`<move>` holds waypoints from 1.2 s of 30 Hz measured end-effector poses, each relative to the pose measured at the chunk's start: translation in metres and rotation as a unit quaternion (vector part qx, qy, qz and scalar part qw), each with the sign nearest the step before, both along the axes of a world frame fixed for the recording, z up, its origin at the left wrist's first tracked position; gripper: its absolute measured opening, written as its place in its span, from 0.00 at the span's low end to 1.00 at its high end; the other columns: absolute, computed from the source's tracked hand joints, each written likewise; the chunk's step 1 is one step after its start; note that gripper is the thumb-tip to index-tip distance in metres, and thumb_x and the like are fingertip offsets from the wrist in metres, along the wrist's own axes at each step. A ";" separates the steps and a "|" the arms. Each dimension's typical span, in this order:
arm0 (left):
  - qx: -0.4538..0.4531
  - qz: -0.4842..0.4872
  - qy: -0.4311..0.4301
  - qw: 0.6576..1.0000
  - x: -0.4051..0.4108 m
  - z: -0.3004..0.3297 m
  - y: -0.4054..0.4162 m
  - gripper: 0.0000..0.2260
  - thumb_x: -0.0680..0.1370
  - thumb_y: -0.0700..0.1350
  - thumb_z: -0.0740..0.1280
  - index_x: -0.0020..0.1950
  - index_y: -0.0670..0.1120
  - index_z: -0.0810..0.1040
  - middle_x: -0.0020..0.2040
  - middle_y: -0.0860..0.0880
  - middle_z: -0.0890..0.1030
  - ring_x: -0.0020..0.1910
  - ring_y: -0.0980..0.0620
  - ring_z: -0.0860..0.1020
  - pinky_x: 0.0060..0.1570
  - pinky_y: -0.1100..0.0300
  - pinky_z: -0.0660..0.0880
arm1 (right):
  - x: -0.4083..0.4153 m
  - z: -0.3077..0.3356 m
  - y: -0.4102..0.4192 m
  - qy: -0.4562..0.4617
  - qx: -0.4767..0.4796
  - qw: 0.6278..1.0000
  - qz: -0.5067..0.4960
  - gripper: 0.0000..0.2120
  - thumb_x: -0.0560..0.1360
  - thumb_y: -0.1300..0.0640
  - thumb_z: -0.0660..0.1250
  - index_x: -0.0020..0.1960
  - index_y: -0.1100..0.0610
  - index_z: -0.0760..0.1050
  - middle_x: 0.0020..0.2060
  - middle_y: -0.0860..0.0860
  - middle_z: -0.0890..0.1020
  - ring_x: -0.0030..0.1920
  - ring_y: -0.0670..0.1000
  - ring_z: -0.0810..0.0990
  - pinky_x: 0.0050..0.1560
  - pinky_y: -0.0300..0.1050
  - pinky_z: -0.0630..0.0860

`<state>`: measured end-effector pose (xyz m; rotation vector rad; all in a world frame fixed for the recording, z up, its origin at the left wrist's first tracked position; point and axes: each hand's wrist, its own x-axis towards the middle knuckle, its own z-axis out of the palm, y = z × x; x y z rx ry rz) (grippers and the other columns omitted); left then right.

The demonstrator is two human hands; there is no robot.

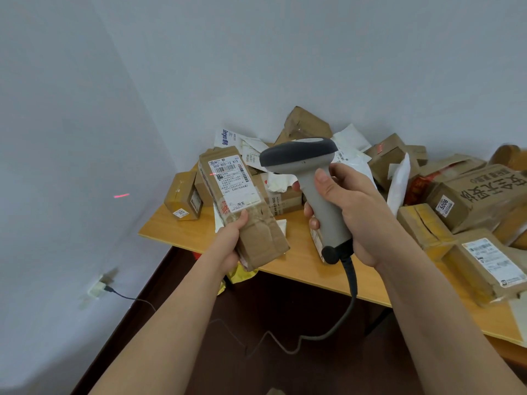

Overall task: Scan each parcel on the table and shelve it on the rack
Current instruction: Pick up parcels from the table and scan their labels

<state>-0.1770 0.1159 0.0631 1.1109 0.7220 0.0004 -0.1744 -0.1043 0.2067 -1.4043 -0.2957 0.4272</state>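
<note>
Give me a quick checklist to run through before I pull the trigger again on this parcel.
1. Parcel held firm in left hand: ok, fingers wrap its lower end.
2. Label facing the scanner: ok, it faces up and is unobstructed.
3. Red line across the barcode: not ok, only a short red mark touches the label's left edge; the rest falls on the wall.
4. Scanner held steady in right hand: ok, full grip on the handle.
5. Cable free: ok, it hangs off the table edge to the floor.
6. Scan registered: cannot tell.
</note>
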 end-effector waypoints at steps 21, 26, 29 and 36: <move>-0.097 0.095 -0.096 0.986 -0.089 -0.015 -0.006 0.24 0.74 0.59 0.70 0.67 0.48 0.78 0.60 0.45 0.83 0.62 0.43 0.79 0.66 0.40 0.71 | -0.024 -0.035 0.011 0.057 -0.021 0.997 0.044 0.14 0.72 0.58 0.75 0.57 0.60 0.79 0.40 0.51 0.83 0.33 0.46 0.74 0.32 0.40 0.74; -0.125 0.053 -0.183 0.974 -0.176 0.010 0.002 0.25 0.76 0.60 0.64 0.66 0.46 0.78 0.67 0.42 0.78 0.66 0.40 0.76 0.66 0.39 0.69 | -0.079 -0.053 0.046 0.052 -0.038 0.995 0.075 0.17 0.74 0.64 0.73 0.61 0.56 0.76 0.49 0.49 0.84 0.33 0.45 0.76 0.37 0.41 0.75; -0.118 0.028 -0.210 0.970 -0.256 0.019 0.010 0.27 0.72 0.62 0.70 0.65 0.46 0.81 0.68 0.42 0.76 0.67 0.42 0.75 0.65 0.41 0.71 | -0.142 -0.054 0.073 0.050 -0.040 0.989 0.136 0.15 0.75 0.65 0.71 0.60 0.57 0.77 0.41 0.50 0.82 0.33 0.45 0.76 0.35 0.41 0.75; -0.108 0.161 -0.240 0.951 -0.479 0.028 0.020 0.45 0.57 0.55 0.84 0.70 0.42 0.74 0.71 0.39 0.73 0.68 0.41 0.73 0.67 0.43 0.71 | -0.322 -0.051 0.110 0.006 -0.039 0.948 0.316 0.15 0.75 0.66 0.70 0.61 0.58 0.77 0.37 0.53 0.79 0.31 0.45 0.76 0.33 0.39 0.75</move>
